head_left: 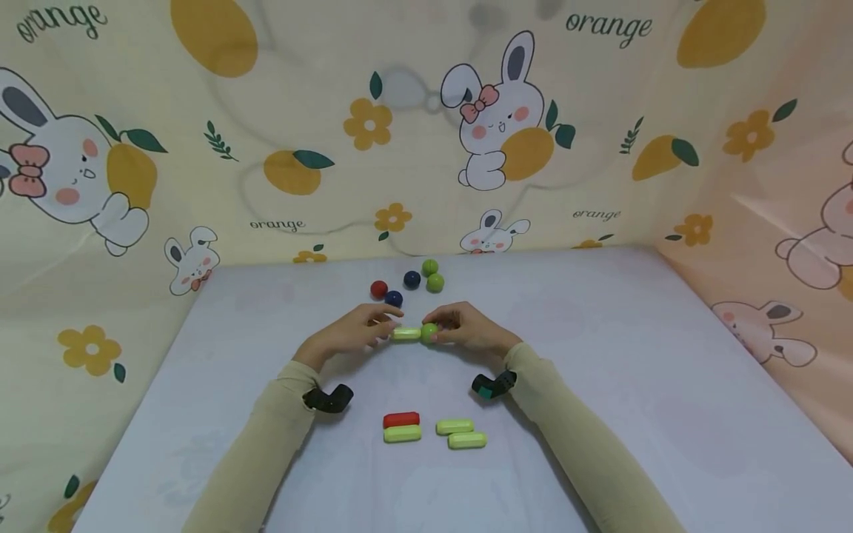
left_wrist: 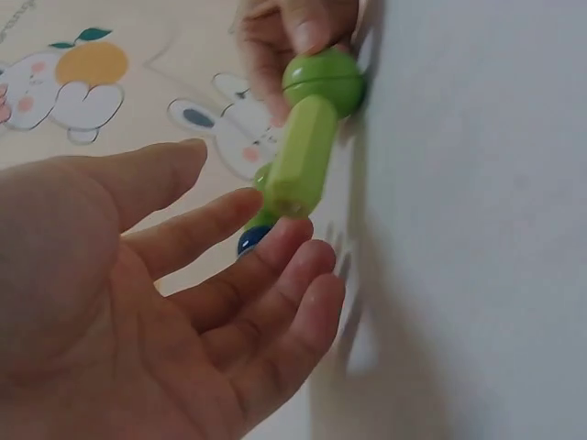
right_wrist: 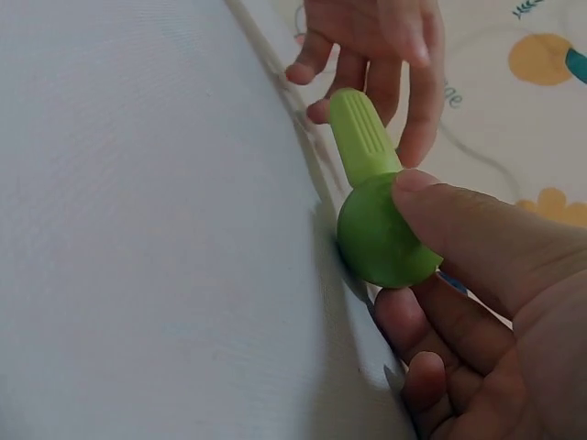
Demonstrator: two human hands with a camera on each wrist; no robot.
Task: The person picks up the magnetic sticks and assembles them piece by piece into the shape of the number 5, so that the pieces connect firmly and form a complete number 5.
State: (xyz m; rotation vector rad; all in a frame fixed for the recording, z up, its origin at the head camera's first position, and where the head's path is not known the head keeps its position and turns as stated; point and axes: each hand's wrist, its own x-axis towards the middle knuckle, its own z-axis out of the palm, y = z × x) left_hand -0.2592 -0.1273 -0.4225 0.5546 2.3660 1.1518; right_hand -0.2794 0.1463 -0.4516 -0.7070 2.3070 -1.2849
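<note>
My right hand (head_left: 469, 329) pinches a green ball (head_left: 429, 333) between thumb and fingers. A light green rod (head_left: 406, 334) is joined to the ball and points left toward my other hand. In the left wrist view the rod (left_wrist: 304, 156) shows its hollow-looking end close to the fingertips. My left hand (head_left: 353, 329) has its fingers loosely spread beside that free end, thumb apart from it. The right wrist view shows the thumb on the green ball (right_wrist: 381, 229), with the ridged rod (right_wrist: 362, 133) sticking out beyond it.
Behind the hands lie a red ball (head_left: 378, 289), dark blue balls (head_left: 412, 280) and green balls (head_left: 435, 283). Nearer the front, a red rod (head_left: 401, 420) touches a light green rod (head_left: 403, 434), with two more green rods (head_left: 466, 440) to their right on the white table (head_left: 300, 481).
</note>
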